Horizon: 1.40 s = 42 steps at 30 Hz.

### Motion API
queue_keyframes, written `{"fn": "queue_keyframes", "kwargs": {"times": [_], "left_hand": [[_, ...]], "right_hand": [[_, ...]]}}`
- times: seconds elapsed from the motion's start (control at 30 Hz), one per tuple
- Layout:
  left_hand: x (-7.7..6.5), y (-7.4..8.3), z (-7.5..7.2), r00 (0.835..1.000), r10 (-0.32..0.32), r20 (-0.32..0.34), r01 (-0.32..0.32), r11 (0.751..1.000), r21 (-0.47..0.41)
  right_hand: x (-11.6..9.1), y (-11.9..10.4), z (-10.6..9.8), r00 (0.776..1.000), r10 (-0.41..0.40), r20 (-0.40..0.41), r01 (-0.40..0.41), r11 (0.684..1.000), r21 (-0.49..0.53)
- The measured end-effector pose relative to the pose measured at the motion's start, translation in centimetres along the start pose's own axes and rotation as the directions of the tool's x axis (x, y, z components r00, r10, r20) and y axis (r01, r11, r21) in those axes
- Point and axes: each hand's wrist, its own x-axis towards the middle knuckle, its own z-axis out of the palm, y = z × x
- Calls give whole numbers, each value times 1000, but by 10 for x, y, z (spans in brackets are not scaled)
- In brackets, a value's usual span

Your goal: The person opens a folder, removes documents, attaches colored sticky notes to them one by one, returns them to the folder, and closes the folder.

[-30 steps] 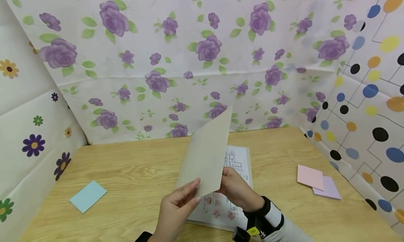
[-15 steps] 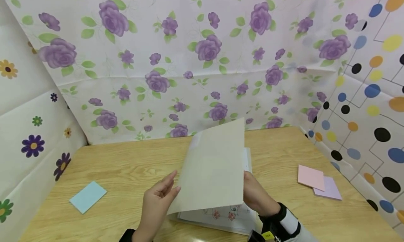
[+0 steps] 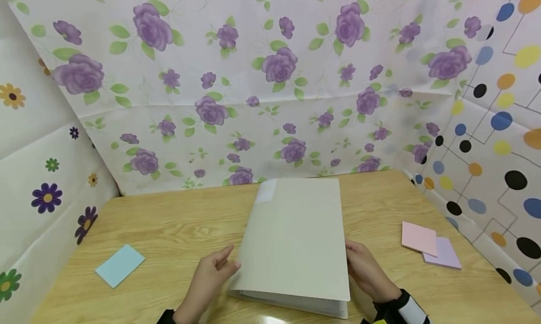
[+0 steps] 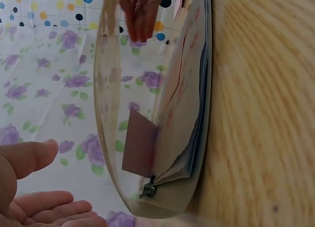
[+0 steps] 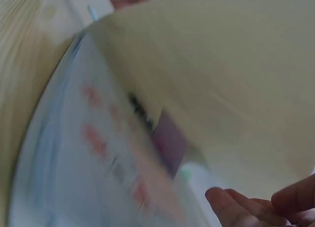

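Observation:
A cream file folder [image 3: 296, 239] lies on the table with its cover arched partly down over its pages. In the left wrist view, printed sheets with red marks [image 4: 184, 74] lie inside, with a dark purplish card [image 4: 139, 142] and a small dark clip [image 4: 149, 187] near the spine. My right hand [image 3: 367, 270] is at the cover's right edge. In the left wrist view its straight fingers [image 4: 142, 20] reach between cover and pages. Just left of the spine, my left hand [image 3: 211, 274] holds nothing, thumb and fingers spread apart.
A light blue pad [image 3: 120, 265] lies at the table's left. To the right, a pink pad [image 3: 418, 238] overlaps a lilac pad [image 3: 444, 253]. A flowered sheet [image 3: 253, 80] hangs behind the wooden table [image 3: 169, 225]; a dotted sheet [image 3: 486, 173] stands along its right side.
The folder's cover has swung from nearly upright down to the right over the printed pages, the right hand moving right with it. The left hand has left the cover and moved left.

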Motion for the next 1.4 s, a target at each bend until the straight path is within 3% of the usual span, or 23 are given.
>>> {"fn": "queue_keyframes", "kwargs": {"times": [0.2, 0.3, 0.6, 0.77, 0.9, 1.1, 1.23, 1.4], "left_hand": [[2, -10, 4, 995, -52, 80, 50, 998, 33], [1, -13, 5, 991, -64, 118, 58, 997, 55], [1, -17, 8, 979, -30, 200, 21, 999, 47], [1, -16, 8, 972, -39, 233, 19, 996, 86], [2, -17, 8, 969, -14, 245, -16, 993, 121], [2, -22, 6, 959, 36, 279, -85, 983, 165], [2, -21, 5, 954, 47, 297, -108, 975, 192], [1, -17, 7, 949, 21, 315, -97, 969, 228]], "right_hand": [[-1, 19, -16, 987, 84, -137, -93, 994, -59], [-4, 25, -22, 983, 95, -159, -109, 991, -81], [-19, 26, -31, 989, 107, -103, -115, 990, -82], [-27, 21, -26, 999, 40, 32, -33, 977, -211], [-25, 20, -21, 995, 20, 100, 12, 951, -308], [-19, 25, -15, 996, 82, 30, -62, 912, -407], [-15, 29, -8, 998, 63, -20, -64, 855, -515], [-11, 30, -2, 999, 38, -14, -38, 787, -616]]}}
